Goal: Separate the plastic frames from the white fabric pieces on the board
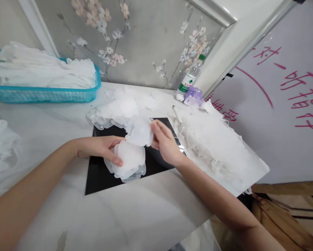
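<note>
While your left hand (104, 148) clasps the stack of white pieces (132, 155) near the frame's centre, thumb on top, probably to steady it, your right hand (166, 141) pinches another white piece (139, 130) just above. The black mat (97, 176) beneath likely makes pale edges stand out. At right, red handwriting (312, 121) on the whiteboard (263, 146) includes "听指挥"; the bottle (195, 69) label is hard to read.

Behind my white table (114, 216) I saw a grey blossom-patterned wall (148, 45); a red-lettered whiteboard (266, 143) stood to my right.
</note>
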`<state>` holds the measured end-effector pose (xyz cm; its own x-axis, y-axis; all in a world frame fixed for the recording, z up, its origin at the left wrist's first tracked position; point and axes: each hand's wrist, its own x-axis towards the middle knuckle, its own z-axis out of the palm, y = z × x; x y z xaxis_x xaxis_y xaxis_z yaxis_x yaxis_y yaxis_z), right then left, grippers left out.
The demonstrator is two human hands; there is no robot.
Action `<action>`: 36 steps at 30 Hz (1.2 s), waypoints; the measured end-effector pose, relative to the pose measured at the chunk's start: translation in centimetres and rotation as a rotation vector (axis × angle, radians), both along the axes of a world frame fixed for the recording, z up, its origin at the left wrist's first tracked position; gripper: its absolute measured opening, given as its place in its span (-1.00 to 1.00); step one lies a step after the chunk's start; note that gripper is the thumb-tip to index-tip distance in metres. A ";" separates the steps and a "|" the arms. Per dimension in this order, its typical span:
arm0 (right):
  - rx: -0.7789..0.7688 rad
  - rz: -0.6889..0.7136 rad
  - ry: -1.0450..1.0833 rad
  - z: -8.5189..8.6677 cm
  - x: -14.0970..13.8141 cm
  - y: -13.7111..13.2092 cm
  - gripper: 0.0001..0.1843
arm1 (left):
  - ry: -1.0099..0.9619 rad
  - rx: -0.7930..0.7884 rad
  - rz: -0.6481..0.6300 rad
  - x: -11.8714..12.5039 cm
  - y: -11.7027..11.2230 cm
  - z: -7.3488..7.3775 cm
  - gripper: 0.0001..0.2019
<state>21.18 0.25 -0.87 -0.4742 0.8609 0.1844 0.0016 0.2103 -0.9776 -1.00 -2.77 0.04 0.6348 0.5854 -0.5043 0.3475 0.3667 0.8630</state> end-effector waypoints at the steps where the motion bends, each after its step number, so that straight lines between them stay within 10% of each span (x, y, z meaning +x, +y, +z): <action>1: 0.042 0.031 -0.040 -0.3 -0.1 -0.3 -0.66 | 0.005 0.000 -0.010 0.0 0.0 0.0 -0.30; 9: 0.480 0.004 -0.324 -1.9 -0.1 -0.9 -0.63 | -0.014 0.000 -0.052 -0.1 0.0 0.1 -0.30; 23: 0.555 -0.127 -0.980 -1.4 1.8 3.9 -0.74 | 0.033 -0.002 -0.004 -0.1 0.0 0.0 -0.29; 36: 0.495 -0.416 -0.501 -1.2 2.3 3.2 -0.78 | 0.031 0.000 -0.010 -0.2 0.1 -0.3 -0.25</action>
